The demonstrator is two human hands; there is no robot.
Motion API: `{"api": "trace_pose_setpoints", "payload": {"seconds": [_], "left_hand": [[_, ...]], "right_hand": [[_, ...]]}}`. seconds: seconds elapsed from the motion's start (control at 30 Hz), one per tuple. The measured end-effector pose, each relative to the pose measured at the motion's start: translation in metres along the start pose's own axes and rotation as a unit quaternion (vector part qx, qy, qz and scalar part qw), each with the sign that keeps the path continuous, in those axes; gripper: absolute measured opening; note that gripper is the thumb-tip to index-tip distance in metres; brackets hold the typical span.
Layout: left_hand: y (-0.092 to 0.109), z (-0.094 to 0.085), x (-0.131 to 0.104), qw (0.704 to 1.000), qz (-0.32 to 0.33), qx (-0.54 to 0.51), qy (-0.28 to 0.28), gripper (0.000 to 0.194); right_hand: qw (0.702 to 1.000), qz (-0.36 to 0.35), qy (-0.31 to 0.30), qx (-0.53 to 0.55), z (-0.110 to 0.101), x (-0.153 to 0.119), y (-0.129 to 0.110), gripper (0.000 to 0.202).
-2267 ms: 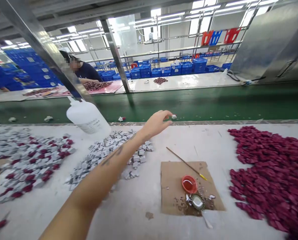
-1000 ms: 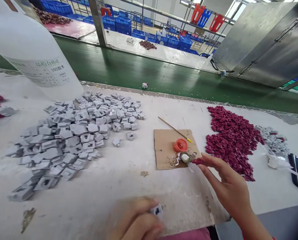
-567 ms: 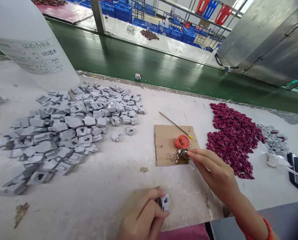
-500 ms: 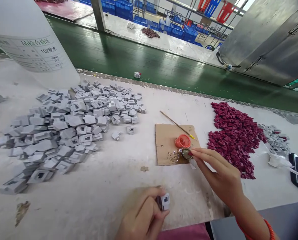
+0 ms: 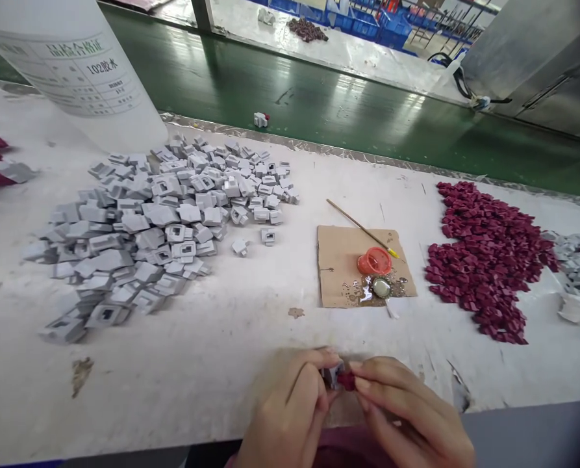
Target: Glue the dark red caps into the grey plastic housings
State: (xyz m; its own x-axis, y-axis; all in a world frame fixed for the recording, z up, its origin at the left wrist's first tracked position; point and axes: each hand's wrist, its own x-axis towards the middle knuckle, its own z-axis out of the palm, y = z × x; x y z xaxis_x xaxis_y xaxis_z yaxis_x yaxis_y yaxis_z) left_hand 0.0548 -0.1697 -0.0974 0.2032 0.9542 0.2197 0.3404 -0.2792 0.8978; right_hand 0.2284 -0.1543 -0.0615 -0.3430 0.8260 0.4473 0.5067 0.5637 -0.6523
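Note:
Near the table's front edge, my left hand (image 5: 294,403) is closed on a small grey plastic part (image 5: 332,375) with an opening in its face. Thumb and fingers of my right hand (image 5: 406,406) pinch a small dark red plastic part (image 5: 347,381), which touches the grey one at its open face. How deep it sits there is hidden by the fingers. Beyond my hands, a piece of cardboard (image 5: 338,244) carries a red cup (image 5: 373,261), a round metal cap (image 5: 381,286) in a wet patch and a thin stick (image 5: 362,227) with a yellow end.
A heap of grey parts (image 5: 158,227) spreads across the left, under a large white bottle (image 5: 89,84). Dark red parts (image 5: 489,260) are piled at the right, beside more grey pieces (image 5: 575,260). A green conveyor belt (image 5: 314,97) runs behind, bearing one grey-and-red piece (image 5: 261,119).
My right hand has come back from the metal cap to my left hand, bringing the dark red part against the grey part. The camera view has shifted.

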Motion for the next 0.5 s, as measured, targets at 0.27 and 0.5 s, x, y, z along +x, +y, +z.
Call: {"api": "trace_pose_setpoints", "payload": {"seconds": [0.27, 0.5], "left_hand": [[0.001, -0.001, 0.001, 1.000, -0.008, 0.001, -0.007, 0.023], [0.003, -0.003, 0.004, 1.000, -0.003, 0.004, -0.005, 0.024]], "right_hand": [[1.000, 0.000, 0.001, -0.009, 0.000, -0.004, 0.001, 0.033], [0.998, -0.031, -0.026, -0.043, 0.001, -0.010, 0.006, 0.027]]}}
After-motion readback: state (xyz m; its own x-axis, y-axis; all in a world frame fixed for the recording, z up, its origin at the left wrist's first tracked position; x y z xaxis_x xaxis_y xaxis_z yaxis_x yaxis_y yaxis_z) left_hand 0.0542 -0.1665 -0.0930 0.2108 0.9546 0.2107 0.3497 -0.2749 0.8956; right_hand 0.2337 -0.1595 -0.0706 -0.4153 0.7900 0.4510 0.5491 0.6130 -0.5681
